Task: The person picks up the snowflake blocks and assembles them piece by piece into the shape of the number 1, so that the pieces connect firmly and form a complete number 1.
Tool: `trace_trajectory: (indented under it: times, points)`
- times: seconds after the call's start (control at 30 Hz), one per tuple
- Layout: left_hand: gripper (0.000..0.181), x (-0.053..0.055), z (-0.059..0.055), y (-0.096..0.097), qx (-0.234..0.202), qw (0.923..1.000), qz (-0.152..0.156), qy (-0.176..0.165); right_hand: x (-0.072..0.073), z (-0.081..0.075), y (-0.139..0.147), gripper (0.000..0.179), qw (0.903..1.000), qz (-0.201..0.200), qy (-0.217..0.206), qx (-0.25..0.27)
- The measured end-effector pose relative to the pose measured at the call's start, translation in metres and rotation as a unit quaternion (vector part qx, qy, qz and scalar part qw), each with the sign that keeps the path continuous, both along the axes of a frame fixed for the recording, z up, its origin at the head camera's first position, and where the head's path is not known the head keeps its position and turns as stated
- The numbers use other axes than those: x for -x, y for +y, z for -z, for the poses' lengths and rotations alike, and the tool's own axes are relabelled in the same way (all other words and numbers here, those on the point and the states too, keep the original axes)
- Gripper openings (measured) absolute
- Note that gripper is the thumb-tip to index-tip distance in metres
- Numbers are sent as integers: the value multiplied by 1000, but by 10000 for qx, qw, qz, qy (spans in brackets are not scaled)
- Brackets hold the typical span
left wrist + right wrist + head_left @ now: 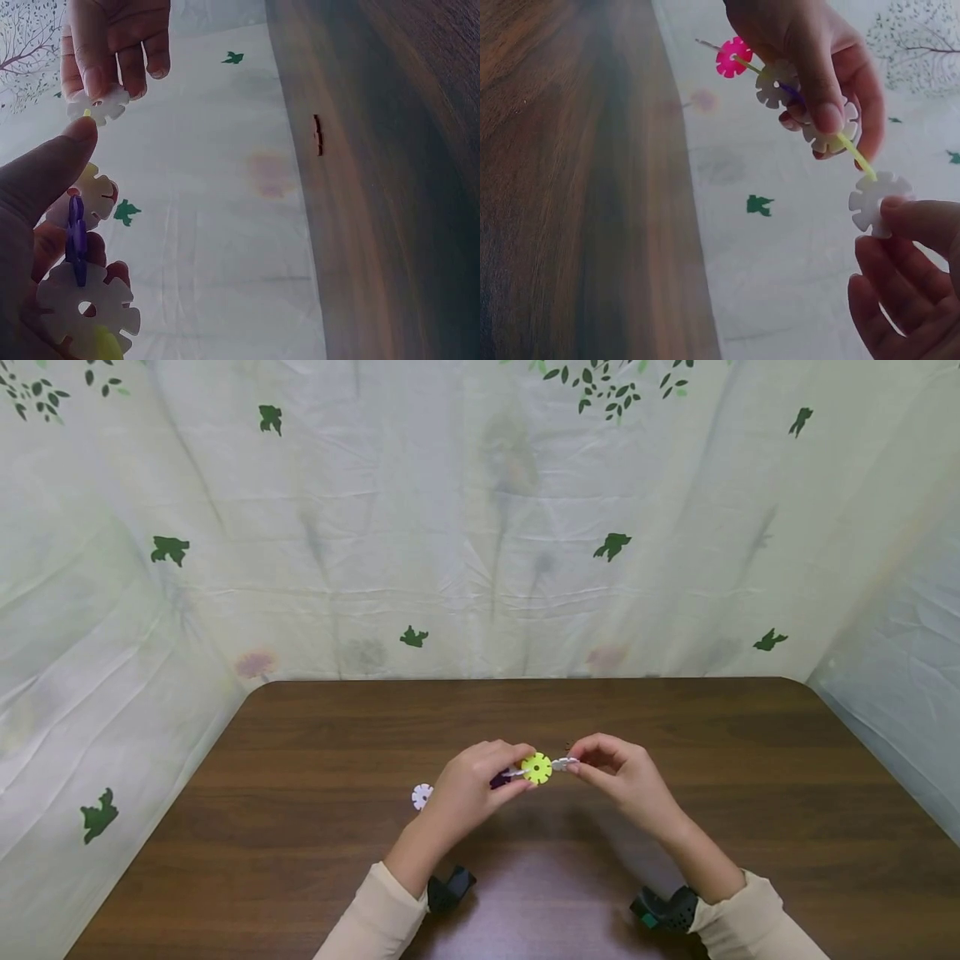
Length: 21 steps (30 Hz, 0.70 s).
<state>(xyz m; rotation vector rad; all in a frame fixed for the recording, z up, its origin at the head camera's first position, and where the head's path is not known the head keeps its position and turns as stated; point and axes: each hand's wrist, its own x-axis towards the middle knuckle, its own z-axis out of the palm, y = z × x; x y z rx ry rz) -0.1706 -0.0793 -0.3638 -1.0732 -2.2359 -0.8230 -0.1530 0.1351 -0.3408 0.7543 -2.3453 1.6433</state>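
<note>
A chain of notched plastic discs stretches between the two hands over the table. My left hand (471, 781) grips the chain between thumb and fingers, close to a yellow disc (537, 768). At the chain's right end my right hand (626, 777) pinches a white disc (877, 202), which meets the yellow disc edge-on. Within the left hand's grip are a purple disc (76, 236) and more white discs (88, 307), partly covered by fingers. Farther along, the right wrist view shows a pink disc (733, 57). Another white disc (422, 796) shows beyond the left hand.
A small dark reddish piece (319, 135) lies on the brown wooden table (300, 827) beyond the hands. Pale cloth (420, 527) with leaf and bird prints hangs behind the table and along both sides.
</note>
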Motion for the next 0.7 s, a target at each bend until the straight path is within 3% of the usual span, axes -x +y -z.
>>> trace_trajectory:
  times: [0.13,0.3,0.7]
  points:
    - [35,-1,1,1,-14,10000,-2,58,0,2,-1,16,9971,-1,747,-132]
    - [37,-2,1,2,-92,9999,84,91,11,18,3,27,9826,-85,1842,-216]
    - [37,-2,2,5,-162,9992,343,120,14,24,6,27,9735,-278,2257,-259]
